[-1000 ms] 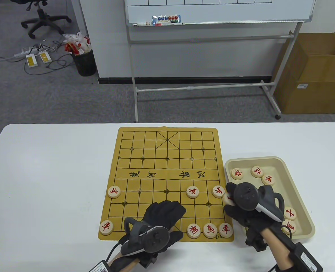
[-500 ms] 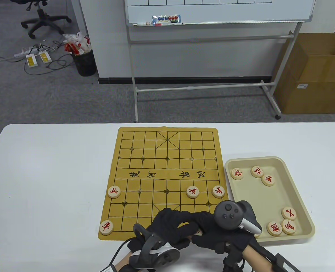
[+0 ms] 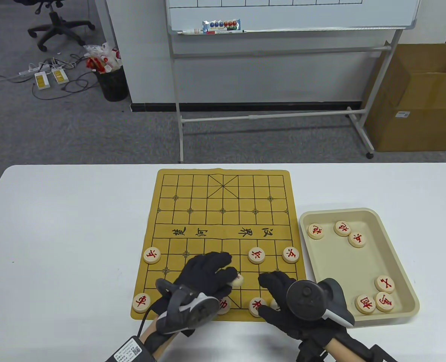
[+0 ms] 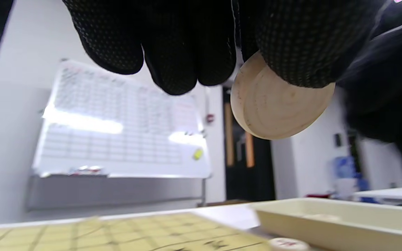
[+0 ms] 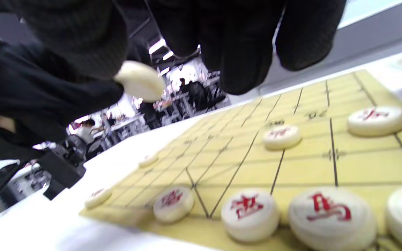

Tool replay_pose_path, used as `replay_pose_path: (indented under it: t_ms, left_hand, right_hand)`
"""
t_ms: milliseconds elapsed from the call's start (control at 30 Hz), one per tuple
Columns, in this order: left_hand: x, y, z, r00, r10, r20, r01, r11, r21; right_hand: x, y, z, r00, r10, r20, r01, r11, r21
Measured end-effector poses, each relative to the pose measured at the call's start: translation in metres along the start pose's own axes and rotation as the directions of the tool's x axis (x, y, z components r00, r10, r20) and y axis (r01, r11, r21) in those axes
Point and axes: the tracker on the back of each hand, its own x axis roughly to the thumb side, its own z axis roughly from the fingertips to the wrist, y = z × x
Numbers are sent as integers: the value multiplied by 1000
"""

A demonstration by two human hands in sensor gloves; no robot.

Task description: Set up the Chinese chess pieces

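Note:
My left hand (image 3: 232, 277) hovers over the lower middle of the yellow board (image 3: 223, 211) and pinches a round wooden chess piece (image 3: 238, 280). The left wrist view shows that piece (image 4: 277, 104) from below, between thumb and fingers. My right hand (image 3: 272, 286) is open over the board's bottom row, its fingers hanging above a red-marked piece (image 3: 258, 306) and its neighbour (image 5: 332, 211). Another bottom-row piece (image 3: 224, 304) peeks out beside my left hand. Further pieces stand at the left corner (image 3: 141, 302) and on the soldier row (image 3: 151, 255), (image 3: 256, 255), (image 3: 290, 255).
A beige tray (image 3: 339, 264) lies right of the board with several red pieces, some at its far end (image 3: 342, 228) and some at its near right corner (image 3: 384, 301). Beyond the table stand a whiteboard frame (image 3: 268, 117) and a cardboard box (image 3: 419, 98).
Half a second ago both hands met at the board's bottom edge around a piece. My left hand has since risen up the board with it; my right hand has drawn slightly right, empty.

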Motion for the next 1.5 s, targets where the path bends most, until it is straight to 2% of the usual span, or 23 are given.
replay_pose_path:
  t_ms: [133, 233, 433, 500, 667, 833, 967, 1133, 1300, 1500]
  left_hand:
    - [-18, -20, -27, 993, -103, -56, 98, 991, -87]
    - [-19, -43, -49, 970, -235, -53, 225, 962, -153]
    - [-13, -89, -75, 943, -331, -35, 305, 903, -303]
    - [-10, -102, -79, 929, -370, -14, 346, 880, -326]
    - [-2, -123, -83, 919, -393, -10, 369, 870, -328]
    - [2, -133, -83, 876, -481, 38, 464, 818, -341]
    - [-1, -138, -78, 889, -450, 79, 440, 797, -414]
    - [-3, -124, -77, 904, -422, 70, 414, 821, -393]
    - [4, -77, -78, 950, -309, 31, 301, 890, -343]
    - [16, -22, -55, 997, -77, -20, 68, 953, -297]
  right_hand:
    - [-3, 1, 3, 998, 68, -7, -69, 997, -36]
    - [-7, 3, 4, 995, 96, -19, -96, 995, -11]
    - [-13, 2, 4, 997, 70, -36, -70, 998, -3]
    - [-13, 2, 4, 997, 72, -38, -72, 997, -3]
    - [-12, 4, 3, 995, 89, -36, -88, 996, 15]
    - [-12, 4, 3, 995, 89, -41, -87, 995, 38]
    - [-13, 4, 3, 995, 89, -45, -87, 995, 37]
    - [-14, 4, 2, 995, 86, -49, -84, 996, 37]
    - [-15, 3, 2, 996, 75, -51, -75, 997, 14]
    - [-17, 1, 4, 999, 44, -30, -46, 997, -64]
